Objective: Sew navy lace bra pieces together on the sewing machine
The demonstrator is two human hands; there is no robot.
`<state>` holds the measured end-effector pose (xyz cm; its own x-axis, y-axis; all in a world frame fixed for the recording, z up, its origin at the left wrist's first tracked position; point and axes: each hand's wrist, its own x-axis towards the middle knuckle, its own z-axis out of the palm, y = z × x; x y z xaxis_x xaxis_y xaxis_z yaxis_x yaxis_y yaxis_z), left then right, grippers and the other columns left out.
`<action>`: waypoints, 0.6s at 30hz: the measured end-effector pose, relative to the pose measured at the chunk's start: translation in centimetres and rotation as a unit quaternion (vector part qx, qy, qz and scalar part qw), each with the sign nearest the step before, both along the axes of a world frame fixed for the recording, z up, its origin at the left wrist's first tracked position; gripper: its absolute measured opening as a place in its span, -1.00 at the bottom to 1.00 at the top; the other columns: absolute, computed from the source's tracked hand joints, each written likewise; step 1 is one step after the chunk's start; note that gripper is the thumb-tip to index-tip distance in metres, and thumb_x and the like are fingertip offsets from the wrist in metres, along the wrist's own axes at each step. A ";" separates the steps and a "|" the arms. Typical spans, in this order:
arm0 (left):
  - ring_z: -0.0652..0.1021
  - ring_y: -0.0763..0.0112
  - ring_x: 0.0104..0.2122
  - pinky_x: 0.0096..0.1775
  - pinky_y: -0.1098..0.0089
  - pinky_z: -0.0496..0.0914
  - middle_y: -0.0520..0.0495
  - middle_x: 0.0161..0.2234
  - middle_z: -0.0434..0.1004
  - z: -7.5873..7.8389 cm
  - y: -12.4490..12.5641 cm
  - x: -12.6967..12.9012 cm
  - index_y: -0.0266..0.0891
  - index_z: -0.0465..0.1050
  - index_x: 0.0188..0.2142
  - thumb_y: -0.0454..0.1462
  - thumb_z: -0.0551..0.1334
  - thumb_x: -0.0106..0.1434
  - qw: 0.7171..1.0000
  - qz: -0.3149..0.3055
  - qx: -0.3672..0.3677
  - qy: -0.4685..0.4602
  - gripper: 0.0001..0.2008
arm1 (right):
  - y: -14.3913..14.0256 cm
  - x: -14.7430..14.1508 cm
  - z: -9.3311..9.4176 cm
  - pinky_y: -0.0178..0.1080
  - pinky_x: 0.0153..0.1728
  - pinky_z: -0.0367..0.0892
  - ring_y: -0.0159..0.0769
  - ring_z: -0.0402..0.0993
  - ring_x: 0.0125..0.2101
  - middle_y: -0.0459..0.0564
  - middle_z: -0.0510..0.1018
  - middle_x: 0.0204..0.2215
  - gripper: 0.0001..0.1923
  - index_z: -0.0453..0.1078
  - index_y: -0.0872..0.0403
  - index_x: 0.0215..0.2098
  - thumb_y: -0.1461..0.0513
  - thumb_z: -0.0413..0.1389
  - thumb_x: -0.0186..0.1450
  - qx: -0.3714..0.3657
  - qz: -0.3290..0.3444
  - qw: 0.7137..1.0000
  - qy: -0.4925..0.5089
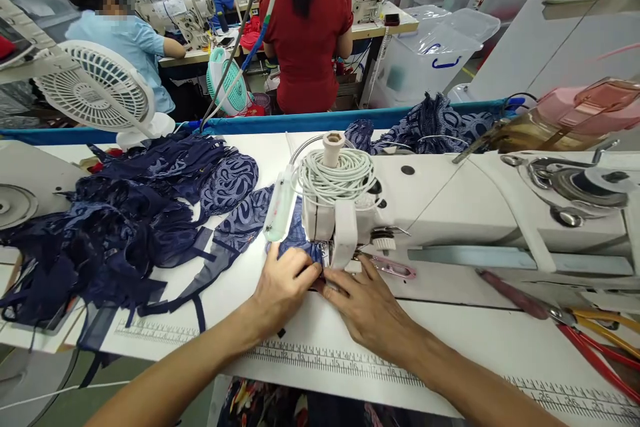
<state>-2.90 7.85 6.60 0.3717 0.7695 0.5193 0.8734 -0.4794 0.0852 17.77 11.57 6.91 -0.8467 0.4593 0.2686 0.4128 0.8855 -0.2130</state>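
A white sewing machine (450, 207) stands before me, with a coil of pale cord (335, 177) on top of its head. My left hand (287, 279) is closed, thumb and finger pinched at the edge of a navy lace bra piece (296, 235) in front of the needle area. Close beside it, my right hand (365, 300) has its fingers bent down on the same dark edge, by the presser foot. Pink thread snips (393, 265) lie just past the right fingertips; whether the fingers touch them is unclear. The machine head hides part of the fabric.
A pile of navy lace bras (135, 213) covers the table's left side, and more lace pieces (435, 123) lie behind the machine. Scissors with red handles (590, 347) rest at right. A white fan (97, 83) stands at left. Co-workers sit ahead, one in a red top (310, 33).
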 end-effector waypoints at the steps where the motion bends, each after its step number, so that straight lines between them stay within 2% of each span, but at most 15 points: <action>1: 0.48 0.32 -0.29 -0.10 0.15 0.32 -0.06 -0.40 0.48 0.0 -0.1 0.4 -0.26 0.46 -0.21 -0.47 0.04 0.32 1.000 0.010 0.001 0.013 -0.76 | 0.0 0.0 0.1 0.09 0.23 -0.06 -0.23 0.39 -0.15 0.00 0.51 -0.03 -0.53 0.40 0.04 0.03 0.45 0.07 0.17 -0.004 0.004 1.000 0.006; 6: 0.43 0.35 -0.35 -0.09 0.14 0.30 -0.04 -0.41 0.43 -0.4 -0.7 1.3 -0.27 0.45 -0.16 -0.50 0.03 0.29 0.999 0.030 0.013 -0.002 -0.73 | 0.0 0.4 0.2 0.06 0.27 -0.13 -0.29 0.40 -0.19 -0.04 0.54 -0.08 -0.54 0.38 0.06 0.05 0.46 0.03 0.20 -0.015 0.019 0.999 0.033; 12: 0.36 0.35 -0.42 -0.30 0.29 0.27 -0.03 -0.46 0.36 -0.9 0.1 0.3 -0.31 0.43 -0.14 -0.48 0.06 0.28 0.999 0.011 0.016 0.029 -0.76 | 0.2 0.4 -0.4 0.08 0.27 -0.11 -0.27 0.43 -0.21 0.00 0.56 -0.11 -0.54 0.38 0.10 0.06 0.47 -0.01 0.23 -0.004 0.015 0.999 0.050; 15: 0.42 0.31 -0.36 -0.30 0.31 0.28 -0.09 -0.38 0.41 -1.1 0.8 -0.1 -0.33 0.40 -0.08 -0.47 0.08 0.29 0.999 -0.003 0.004 0.041 -0.75 | 0.5 0.2 -0.7 0.10 0.24 -0.06 -0.21 0.44 -0.18 0.00 0.59 -0.28 -0.52 0.35 0.12 0.10 0.46 -0.03 0.24 0.001 -0.002 0.999 0.037; 18: 0.44 0.29 -0.33 -0.28 0.31 0.30 -0.13 -0.34 0.44 -1.1 1.2 0.0 -0.35 0.40 -0.11 -0.48 0.06 0.29 0.999 0.008 0.003 0.047 -0.77 | 0.7 0.0 -0.9 0.11 0.21 -0.01 -0.18 0.44 -0.17 -0.02 0.55 -0.42 -0.50 0.33 0.13 0.14 0.46 -0.04 0.26 0.003 -0.010 1.000 0.021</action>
<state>-2.91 9.02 5.51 0.4075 0.7720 0.4878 0.8846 -0.4664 -0.0008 17.76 12.26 6.03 -0.8255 0.4738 0.3068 0.4207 0.8788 -0.2252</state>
